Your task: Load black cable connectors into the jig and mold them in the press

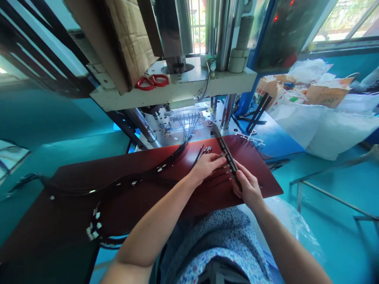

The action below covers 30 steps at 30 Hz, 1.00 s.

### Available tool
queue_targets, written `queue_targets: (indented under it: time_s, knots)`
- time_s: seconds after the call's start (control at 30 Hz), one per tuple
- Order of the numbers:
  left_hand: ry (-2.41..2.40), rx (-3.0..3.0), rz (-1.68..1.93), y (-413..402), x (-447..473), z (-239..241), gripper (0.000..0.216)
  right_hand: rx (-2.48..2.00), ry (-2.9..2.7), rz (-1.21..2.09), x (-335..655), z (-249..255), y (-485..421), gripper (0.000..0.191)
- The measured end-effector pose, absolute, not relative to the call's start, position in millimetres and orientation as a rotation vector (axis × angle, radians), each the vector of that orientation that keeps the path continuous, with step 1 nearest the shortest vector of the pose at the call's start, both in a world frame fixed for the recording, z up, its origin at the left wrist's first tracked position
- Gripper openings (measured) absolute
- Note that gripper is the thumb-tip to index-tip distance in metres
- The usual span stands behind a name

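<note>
My right hand (248, 184) is closed around the near end of a long, narrow dark bar (224, 146) with metal slots along it. The bar slants up and away over the brown board, its far end near the press bed. Against the bar's left side, the fingertips of my left hand (207, 166) are pinched together; what they hold is too small to make out. Several thin cable ends (227, 169) lie along the bar's left side, below those fingers. Beyond my left hand are black cables with small metal ends (208, 149).
A brown board (195, 197) spans the front of a press with a metal bed (166, 134). Black cables (142, 175) run across it to the left. Red-handled scissors (152, 81) lie on the press plate (189, 88). White sacks (319, 126) stand at the right.
</note>
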<state>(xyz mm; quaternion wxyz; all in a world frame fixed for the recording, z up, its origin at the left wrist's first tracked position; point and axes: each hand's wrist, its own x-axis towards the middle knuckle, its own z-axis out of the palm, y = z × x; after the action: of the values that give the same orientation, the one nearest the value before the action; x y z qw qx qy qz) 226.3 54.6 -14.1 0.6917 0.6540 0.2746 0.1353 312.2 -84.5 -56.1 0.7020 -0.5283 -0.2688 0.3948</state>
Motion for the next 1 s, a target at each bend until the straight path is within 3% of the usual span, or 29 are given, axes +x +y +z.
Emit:
queue_targets:
  time_s: [0.17, 0.3, 0.63, 1.0]
  knots:
    - [0.661, 1.613, 0.508, 61, 231, -23, 0.012, -1.137, -0.586, 0.879, 315, -63, -87, 0.054]
    - [0.605, 1.706, 0.472, 57, 233, -27, 0.010, -1.121, -0.578, 0.875, 316, -64, -87, 0.056]
    - [0.569, 1.354, 0.329, 54, 227, -9, 0.031, -1.094, -0.541, 0.880, 315, -60, -88, 0.060]
    - [0.650, 1.614, 0.405, 53, 233, -20, 0.024, -1.122, -0.572, 0.910, 317, -62, -89, 0.059]
